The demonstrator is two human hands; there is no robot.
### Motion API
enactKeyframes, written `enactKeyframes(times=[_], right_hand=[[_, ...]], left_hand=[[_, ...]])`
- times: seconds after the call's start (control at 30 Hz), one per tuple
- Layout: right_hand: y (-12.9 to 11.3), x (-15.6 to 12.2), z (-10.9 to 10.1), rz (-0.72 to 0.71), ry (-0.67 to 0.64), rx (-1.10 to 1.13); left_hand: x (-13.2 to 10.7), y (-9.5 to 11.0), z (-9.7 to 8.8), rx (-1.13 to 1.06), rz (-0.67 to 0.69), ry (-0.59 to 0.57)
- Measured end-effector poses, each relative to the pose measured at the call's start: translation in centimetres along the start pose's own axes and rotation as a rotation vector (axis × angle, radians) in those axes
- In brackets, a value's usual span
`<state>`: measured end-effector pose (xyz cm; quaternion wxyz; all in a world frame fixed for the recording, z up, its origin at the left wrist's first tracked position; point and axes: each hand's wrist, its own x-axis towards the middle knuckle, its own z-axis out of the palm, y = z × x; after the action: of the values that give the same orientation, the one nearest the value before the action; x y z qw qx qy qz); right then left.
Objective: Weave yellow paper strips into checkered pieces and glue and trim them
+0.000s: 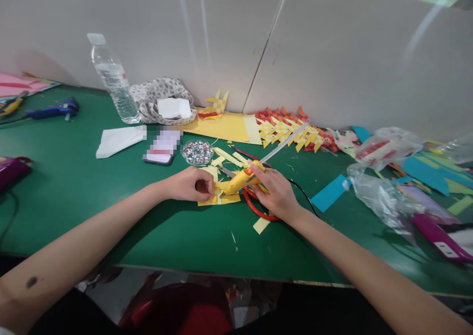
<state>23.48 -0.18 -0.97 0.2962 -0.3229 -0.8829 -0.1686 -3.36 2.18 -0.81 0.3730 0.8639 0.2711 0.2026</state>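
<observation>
My right hand [274, 189] is closed around a yellow glue gun [239, 180], its nozzle pointing left and down at a yellow woven paper piece [218, 196] on the green table [74, 187]. A clear glue stick [286, 141] juts out of the gun's back toward the upper right. My left hand [188, 184] has its fingers curled and pinches the paper piece at its left edge, close to the nozzle. Red-handled scissors [255, 208] lie under my right hand.
A small dish of googly eyes [198, 152], a phone [163, 148], a water bottle [114, 81], white folded paper [118, 140] and a blue glue gun [53, 110] lie to the left. Woven yellow-orange paper pieces [291, 128], plastic bags [384, 192] and coloured paper sit to the right.
</observation>
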Motion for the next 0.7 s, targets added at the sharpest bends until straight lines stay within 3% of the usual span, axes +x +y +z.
enactKeyframes(times=[0.7], right_hand=[[-0.23, 0.14, -0.22, 0.006, 0.023, 0.042]], left_hand=[[-0.04, 0.24, -0.01, 0.004, -0.019, -0.002]])
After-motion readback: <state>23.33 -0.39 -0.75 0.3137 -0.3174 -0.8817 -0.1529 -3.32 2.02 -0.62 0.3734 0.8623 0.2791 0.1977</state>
